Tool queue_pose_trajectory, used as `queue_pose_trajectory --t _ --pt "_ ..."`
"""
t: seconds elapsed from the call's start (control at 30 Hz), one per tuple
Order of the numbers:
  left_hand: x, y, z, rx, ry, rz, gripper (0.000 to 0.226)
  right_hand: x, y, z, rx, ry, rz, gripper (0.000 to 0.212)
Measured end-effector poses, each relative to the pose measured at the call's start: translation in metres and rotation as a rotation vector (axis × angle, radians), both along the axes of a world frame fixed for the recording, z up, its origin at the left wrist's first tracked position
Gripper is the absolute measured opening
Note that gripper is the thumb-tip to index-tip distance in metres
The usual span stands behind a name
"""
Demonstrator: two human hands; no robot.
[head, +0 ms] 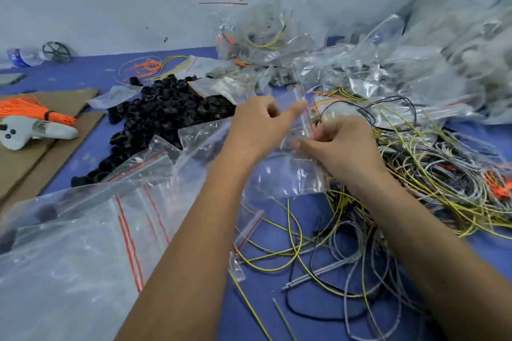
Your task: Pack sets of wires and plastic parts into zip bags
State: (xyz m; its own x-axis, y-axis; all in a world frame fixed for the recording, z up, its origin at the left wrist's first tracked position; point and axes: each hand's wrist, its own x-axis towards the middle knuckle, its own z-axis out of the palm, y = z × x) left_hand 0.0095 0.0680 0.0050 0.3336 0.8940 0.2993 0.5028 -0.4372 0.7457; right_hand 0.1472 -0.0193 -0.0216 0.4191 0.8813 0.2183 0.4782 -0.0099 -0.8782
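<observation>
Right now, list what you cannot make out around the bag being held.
Head view only:
- Contents of the bag: its clear film is creased and glary, and both hands cover its top.
- Fingertips of the right hand: curled under, so the grip on the bag's edge is hidden.
- Parts under the black parts: empty bags overlap the heap's near edge.
- Packed bags: blurred, contents unreadable.
- Left hand: palm faces away.

Both my forearms reach forward from the lower edge of the view and converge at centre. My left hand (256, 124) is raised, back toward me, fingers curled, thumb extended to the right and pressed against the upper edge of a clear zip bag (288, 174). My right hand (339, 147) sits just beside it, slightly lower, knuckles up, fingertips pinching the same bag edge.
</observation>
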Motion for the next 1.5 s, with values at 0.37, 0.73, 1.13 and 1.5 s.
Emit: queue_pose_trajectory --t 0.37,0.73,1.13,1.5 --pt "0.011 0.000 -0.031 -0.346 -0.218 -0.217 0.022 0.009 -0.001 -0.007 -0.067 -0.188 0.215 0.031" --pt "0.011 0.000 -0.055 -0.381 -0.391 -0.265 0.025 0.009 0.001 -0.015 0.072 -0.301 0.057 0.018" --pt "0.000 0.004 -0.040 -0.545 -0.774 -0.322 0.017 0.011 0.002 -0.013 0.083 -0.265 -0.146 0.029" --pt "0.021 -0.007 -0.044 -0.104 -0.176 -0.104 0.016 0.008 0.003 -0.014 0.108 -0.279 0.045 0.026"
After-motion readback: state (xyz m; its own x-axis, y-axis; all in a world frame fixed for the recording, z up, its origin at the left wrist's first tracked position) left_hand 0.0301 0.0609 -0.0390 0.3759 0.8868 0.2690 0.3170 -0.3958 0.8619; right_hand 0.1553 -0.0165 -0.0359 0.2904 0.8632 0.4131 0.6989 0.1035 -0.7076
